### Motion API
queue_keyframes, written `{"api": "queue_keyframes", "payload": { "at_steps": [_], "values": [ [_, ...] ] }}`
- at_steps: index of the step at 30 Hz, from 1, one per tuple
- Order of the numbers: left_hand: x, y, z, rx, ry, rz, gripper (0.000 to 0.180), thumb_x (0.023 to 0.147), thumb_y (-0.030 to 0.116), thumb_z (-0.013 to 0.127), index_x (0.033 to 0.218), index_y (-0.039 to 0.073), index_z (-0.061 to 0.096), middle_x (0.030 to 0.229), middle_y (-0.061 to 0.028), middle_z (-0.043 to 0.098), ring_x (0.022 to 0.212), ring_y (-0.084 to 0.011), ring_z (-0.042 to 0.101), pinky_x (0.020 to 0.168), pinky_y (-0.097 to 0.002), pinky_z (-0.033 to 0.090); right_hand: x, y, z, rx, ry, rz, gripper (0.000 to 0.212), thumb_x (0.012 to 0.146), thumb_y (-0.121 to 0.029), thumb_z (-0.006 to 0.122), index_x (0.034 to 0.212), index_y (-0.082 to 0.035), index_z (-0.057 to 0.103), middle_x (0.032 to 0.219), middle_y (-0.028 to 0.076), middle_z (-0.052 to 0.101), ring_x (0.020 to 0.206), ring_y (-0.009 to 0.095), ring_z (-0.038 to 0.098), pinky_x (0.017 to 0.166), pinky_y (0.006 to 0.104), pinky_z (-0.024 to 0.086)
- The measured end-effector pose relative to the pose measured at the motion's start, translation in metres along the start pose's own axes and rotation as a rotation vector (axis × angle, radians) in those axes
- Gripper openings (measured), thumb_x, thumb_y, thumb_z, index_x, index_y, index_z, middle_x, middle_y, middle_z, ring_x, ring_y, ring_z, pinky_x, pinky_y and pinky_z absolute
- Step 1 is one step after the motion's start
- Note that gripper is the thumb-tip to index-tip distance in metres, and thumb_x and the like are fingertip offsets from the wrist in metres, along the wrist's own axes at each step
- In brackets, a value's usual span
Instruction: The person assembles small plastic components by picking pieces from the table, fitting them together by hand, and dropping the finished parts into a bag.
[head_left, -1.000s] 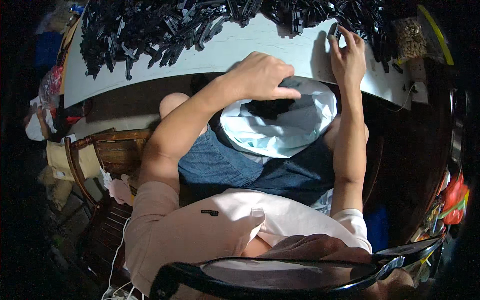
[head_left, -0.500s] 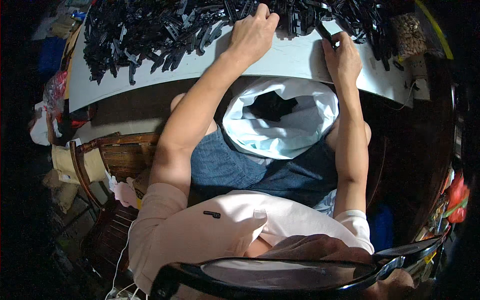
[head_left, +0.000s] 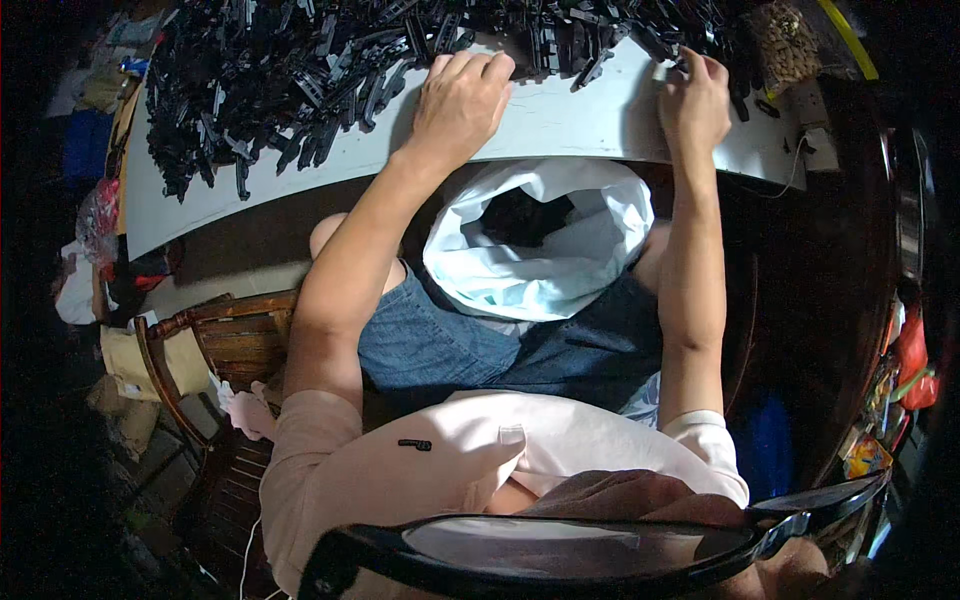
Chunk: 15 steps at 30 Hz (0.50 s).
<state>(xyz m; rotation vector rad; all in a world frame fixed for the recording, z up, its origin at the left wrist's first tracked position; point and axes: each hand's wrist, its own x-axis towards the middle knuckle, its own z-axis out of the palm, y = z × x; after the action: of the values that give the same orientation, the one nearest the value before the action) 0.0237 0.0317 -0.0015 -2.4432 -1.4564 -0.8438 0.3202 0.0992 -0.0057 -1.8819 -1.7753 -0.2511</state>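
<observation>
A large heap of black plastic parts (head_left: 330,75) covers the far side of the white table (head_left: 590,125). At the heap's near edge my left hand (head_left: 462,108) rests with its knuckles up and fingers curled together; anything under the fingertips is hidden. Farther right, the thumb and fingers of my right hand (head_left: 697,108) are pinched at the end of a slim black plastic part (head_left: 652,42), which lies against other pieces. Between my knees, below the table edge, stands an open white bag (head_left: 600,265) with dark contents.
A wooden chair (head_left: 240,335) is at my left. Beyond my right hand, a clear bag of light brown pieces (head_left: 783,48) stands at the table's far right, with a white cable (head_left: 798,165) nearby. Red plastic bags (head_left: 912,360) hang at the right.
My left hand has drawn back toward me and to the left along the heap's edge. My right hand has shifted slightly right. The whole view has shifted a little too.
</observation>
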Motion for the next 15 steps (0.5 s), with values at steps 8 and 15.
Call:
{"api": "queue_keyframes", "payload": {
  "at_steps": [8,15],
  "values": [
    [-0.004,0.006,0.002,-0.512,0.066,-0.188,0.035,0.093,0.015,0.073,0.123,0.0,0.062,0.105,-0.0172,0.071,0.089,-0.0258,0.07,0.078,-0.0356,0.054,0.007,0.029,0.005,-0.068,-0.046,0.012,0.042,0.084,-0.022,0.072,0.126,-0.022,0.07,0.126,0.013,0.063,0.111,0.035,0.064,0.088,0.048,0.057],
    [-0.005,0.017,-0.009,-0.693,-0.082,-0.429,0.031,0.091,0.016,0.075,0.12,0.008,0.068,0.095,-0.0117,0.074,0.077,-0.0172,0.068,0.072,-0.0329,0.053,0.004,0.011,-0.006,0.278,-0.171,0.109,0.034,0.091,-0.029,0.072,0.116,-0.006,0.069,0.108,0.017,0.073,0.097,0.03,0.072,0.082,0.0408,0.056]
  ]
}}
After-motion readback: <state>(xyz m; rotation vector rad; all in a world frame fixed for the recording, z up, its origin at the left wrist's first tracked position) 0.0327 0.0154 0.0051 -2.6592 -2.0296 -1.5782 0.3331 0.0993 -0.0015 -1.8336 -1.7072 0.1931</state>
